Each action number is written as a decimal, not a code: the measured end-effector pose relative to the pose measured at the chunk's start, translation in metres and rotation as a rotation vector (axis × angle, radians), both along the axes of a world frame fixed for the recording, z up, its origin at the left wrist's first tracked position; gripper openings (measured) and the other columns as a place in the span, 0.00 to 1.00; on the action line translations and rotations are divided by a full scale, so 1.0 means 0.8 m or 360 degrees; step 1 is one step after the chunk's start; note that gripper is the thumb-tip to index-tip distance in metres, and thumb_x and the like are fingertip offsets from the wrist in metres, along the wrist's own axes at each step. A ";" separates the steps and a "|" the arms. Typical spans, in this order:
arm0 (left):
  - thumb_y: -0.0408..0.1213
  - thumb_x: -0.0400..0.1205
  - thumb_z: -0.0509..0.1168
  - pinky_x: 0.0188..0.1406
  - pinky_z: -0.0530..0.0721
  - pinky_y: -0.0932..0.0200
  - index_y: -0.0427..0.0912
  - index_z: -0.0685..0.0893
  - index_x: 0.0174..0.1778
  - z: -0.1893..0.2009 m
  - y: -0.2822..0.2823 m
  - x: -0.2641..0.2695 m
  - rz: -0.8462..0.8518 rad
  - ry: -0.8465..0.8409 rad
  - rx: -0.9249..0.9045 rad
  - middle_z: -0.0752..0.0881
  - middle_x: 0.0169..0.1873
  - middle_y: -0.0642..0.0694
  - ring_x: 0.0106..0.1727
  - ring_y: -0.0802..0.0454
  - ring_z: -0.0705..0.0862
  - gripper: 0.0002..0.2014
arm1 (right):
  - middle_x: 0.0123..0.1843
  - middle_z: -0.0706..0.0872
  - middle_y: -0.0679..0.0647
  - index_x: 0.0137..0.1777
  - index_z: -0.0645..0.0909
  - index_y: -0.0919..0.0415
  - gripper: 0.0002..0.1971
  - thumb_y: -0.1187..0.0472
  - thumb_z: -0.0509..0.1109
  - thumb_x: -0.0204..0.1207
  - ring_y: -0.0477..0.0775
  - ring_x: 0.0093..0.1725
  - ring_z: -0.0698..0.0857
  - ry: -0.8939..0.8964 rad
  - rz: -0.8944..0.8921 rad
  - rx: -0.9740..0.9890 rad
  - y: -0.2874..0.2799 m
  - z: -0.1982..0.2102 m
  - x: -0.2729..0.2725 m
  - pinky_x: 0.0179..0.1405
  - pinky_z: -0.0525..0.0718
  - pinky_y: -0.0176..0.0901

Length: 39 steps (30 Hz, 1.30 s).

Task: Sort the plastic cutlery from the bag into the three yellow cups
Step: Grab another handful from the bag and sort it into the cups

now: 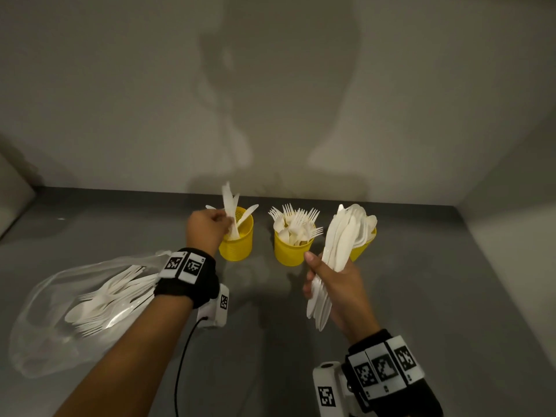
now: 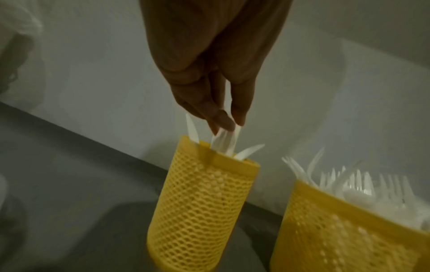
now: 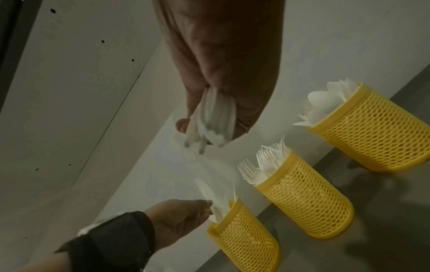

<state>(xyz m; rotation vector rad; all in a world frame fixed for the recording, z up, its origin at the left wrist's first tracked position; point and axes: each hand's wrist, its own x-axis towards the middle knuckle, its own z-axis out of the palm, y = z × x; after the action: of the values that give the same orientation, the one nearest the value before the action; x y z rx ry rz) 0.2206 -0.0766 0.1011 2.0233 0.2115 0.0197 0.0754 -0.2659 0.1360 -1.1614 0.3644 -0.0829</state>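
Note:
Three yellow mesh cups stand in a row near the back wall. The left cup [image 1: 236, 240] [image 2: 200, 202] [image 3: 244, 237] holds a few white knives, the middle cup [image 1: 290, 248] [image 3: 304, 200] forks, the right cup [image 1: 362, 246] [image 3: 372, 128] spoons. My left hand [image 1: 210, 227] [image 2: 223, 121] pinches white knives [image 1: 230, 212] [image 2: 224, 141] standing in the left cup. My right hand [image 1: 334, 281] [image 3: 209, 114] grips a bundle of white knives [image 1: 334, 254], held upright before the right cup. The clear bag [image 1: 75, 308] with more cutlery lies at the left.
Grey tabletop [image 1: 270, 341] meets a pale wall [image 1: 270, 100] just behind the cups. A side wall [image 1: 511, 206] closes the right. Wrist cameras with black straps and a cable [image 1: 183, 350] hang from both forearms.

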 end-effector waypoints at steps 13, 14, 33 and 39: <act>0.44 0.66 0.78 0.40 0.84 0.53 0.56 0.88 0.36 0.084 -0.084 -0.136 -0.0575 0.0024 -0.0356 0.89 0.31 0.53 0.31 0.44 0.80 0.06 | 0.21 0.80 0.50 0.42 0.79 0.60 0.12 0.76 0.73 0.65 0.52 0.17 0.75 -0.0079 0.0074 -0.0423 0.013 0.000 0.004 0.15 0.73 0.37; 0.45 0.65 0.78 0.36 0.81 0.59 0.58 0.87 0.35 0.085 -0.090 -0.143 -0.0634 0.0053 -0.0330 0.88 0.28 0.56 0.27 0.49 0.78 0.08 | 0.22 0.81 0.50 0.42 0.80 0.61 0.08 0.74 0.70 0.67 0.53 0.20 0.77 -0.0067 0.0045 -0.0445 0.016 0.000 0.005 0.16 0.74 0.38; 0.30 0.70 0.73 0.36 0.87 0.67 0.37 0.87 0.38 0.102 -0.075 -0.137 -0.0645 0.0215 -0.0835 0.90 0.28 0.50 0.32 0.55 0.88 0.03 | 0.25 0.82 0.50 0.63 0.68 0.56 0.21 0.70 0.70 0.73 0.49 0.16 0.78 -0.0184 0.0311 -0.0187 0.017 0.020 -0.012 0.16 0.78 0.38; 0.31 0.73 0.70 0.32 0.85 0.71 0.45 0.88 0.32 0.100 -0.078 -0.138 -0.0658 0.0207 -0.0898 0.87 0.22 0.51 0.25 0.61 0.84 0.06 | 0.23 0.78 0.52 0.60 0.72 0.65 0.21 0.57 0.69 0.70 0.50 0.16 0.76 -0.0284 0.0258 -0.0059 0.019 0.023 -0.007 0.15 0.76 0.38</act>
<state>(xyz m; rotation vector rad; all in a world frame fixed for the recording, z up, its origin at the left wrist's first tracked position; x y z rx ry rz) 0.1103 -0.1391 0.1812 1.4714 -0.1161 -0.3904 0.0697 -0.2507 0.1542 -1.2064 0.1110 -0.0512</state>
